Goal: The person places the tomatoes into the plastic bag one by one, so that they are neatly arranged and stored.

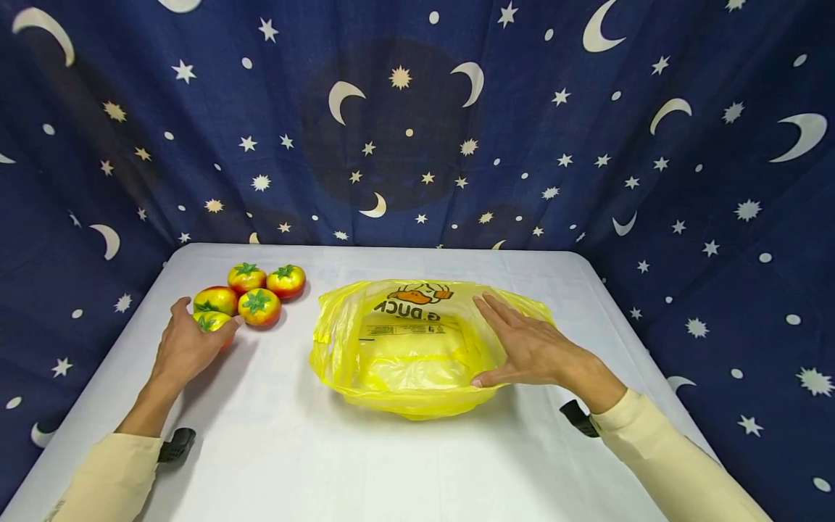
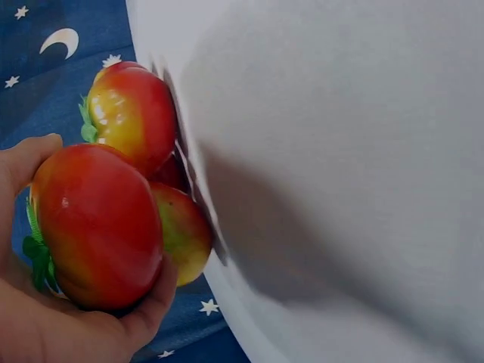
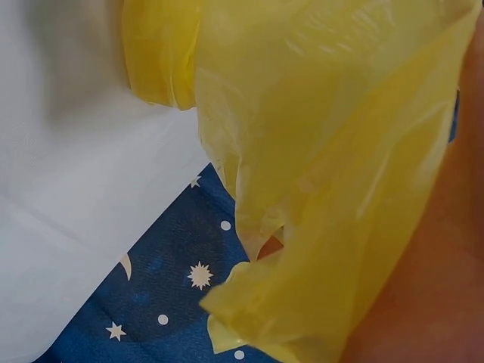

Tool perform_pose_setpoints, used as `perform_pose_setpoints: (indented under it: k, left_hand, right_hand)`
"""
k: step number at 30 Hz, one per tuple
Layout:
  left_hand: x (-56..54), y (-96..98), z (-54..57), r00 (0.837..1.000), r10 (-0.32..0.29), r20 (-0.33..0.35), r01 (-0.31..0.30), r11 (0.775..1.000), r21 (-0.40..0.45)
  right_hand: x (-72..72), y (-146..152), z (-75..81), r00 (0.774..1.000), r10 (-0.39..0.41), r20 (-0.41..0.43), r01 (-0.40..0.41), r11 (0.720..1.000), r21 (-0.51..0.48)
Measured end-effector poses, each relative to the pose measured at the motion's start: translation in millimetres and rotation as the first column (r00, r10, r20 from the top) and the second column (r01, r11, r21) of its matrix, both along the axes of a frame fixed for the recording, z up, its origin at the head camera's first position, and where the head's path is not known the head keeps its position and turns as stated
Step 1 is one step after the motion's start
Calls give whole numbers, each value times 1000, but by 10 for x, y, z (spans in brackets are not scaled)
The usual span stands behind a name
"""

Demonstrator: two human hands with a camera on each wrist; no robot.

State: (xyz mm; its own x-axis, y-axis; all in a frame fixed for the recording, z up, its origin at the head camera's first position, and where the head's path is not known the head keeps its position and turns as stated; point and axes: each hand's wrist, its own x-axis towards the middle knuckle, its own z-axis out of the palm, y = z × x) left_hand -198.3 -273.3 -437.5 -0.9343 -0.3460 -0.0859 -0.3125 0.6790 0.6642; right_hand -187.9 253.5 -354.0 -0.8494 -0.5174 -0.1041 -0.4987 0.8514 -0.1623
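Observation:
My left hand (image 1: 191, 344) is at the left of the table, thumb and fingers around the nearest red-and-yellow tomato (image 2: 98, 227) with a green leafy top. Several more tomatoes (image 1: 259, 307) sit close together just beyond it. In the middle stands a thin yellow plastic bag (image 1: 411, 402), its mouth spread wide and a duck print visible inside. My right hand (image 1: 531, 348) is at the bag's right side, fingers extended and spread inside the mouth, thumb at the front rim. In the right wrist view the yellow plastic (image 3: 318, 136) covers most of that hand.
A white cloth (image 1: 293, 464) covers the table. Dark blue curtains (image 1: 417, 145) with moons and stars hang behind it and along both sides. The tomatoes are near the table's left edge.

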Motion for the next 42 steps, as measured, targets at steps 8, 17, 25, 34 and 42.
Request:
perform_pose_setpoints:
  k: [8, 17, 25, 34, 42]
  left_hand:
    - [-19, 90, 103, 998, -43, -53, 40, 998, -48]
    - [-57, 236, 240, 985, -115, -125, 111, 993, -38]
    - [-85, 463, 446, 973, -168, -160, 166, 986, -20]
    - [-65, 774, 850, 943, -269, -194, 260, 963, -73]
    - [0, 1060, 1182, 890, -380, -252, 375, 924, -69]
  right_hand:
    - [6, 2, 9, 1000, -7, 3, 7, 1000, -4]
    - [16, 11, 10, 1000, -5, -2, 5, 1000, -3]
    - [21, 11, 9, 1000, -8, -4, 8, 1000, -6]
    - [20, -1, 36, 1000, -12, -1, 12, 1000, -10]
    - [26, -10, 50, 1000, -6, 3, 6, 1000, -5]
